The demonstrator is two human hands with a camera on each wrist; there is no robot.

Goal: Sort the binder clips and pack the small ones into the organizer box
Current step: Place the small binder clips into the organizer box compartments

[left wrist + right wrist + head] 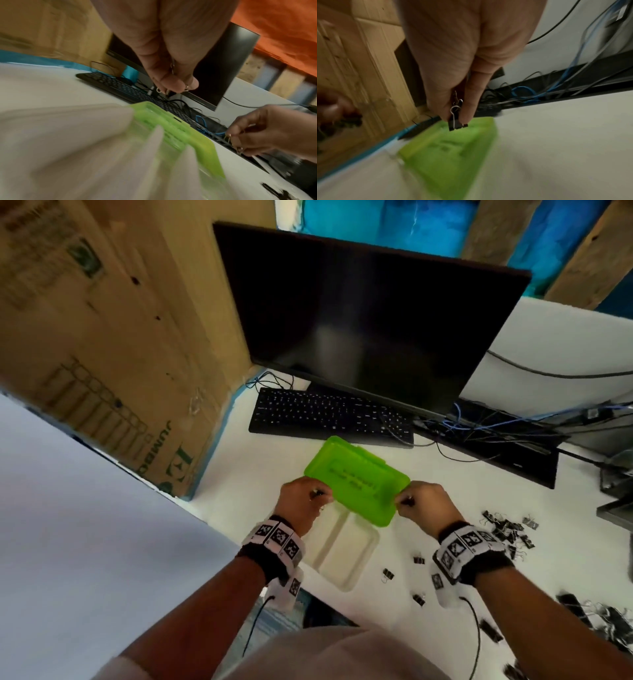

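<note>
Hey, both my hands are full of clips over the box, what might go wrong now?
1. The right hand pinches several clips by the tips only; some may slip and miss the tray.
2. The green lid stands open right beside both hands; a knock might swing it shut.
3. The left hand grips its clips loosely, handles sticking out; they may snag the fingers on release.

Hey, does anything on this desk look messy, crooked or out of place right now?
Yes. Black binder clips lie scattered loose on the desk at the right, some strayed toward the box. The box sits askew, its green lid flipped open toward the keyboard. Tangled cables pile up behind.
</note>
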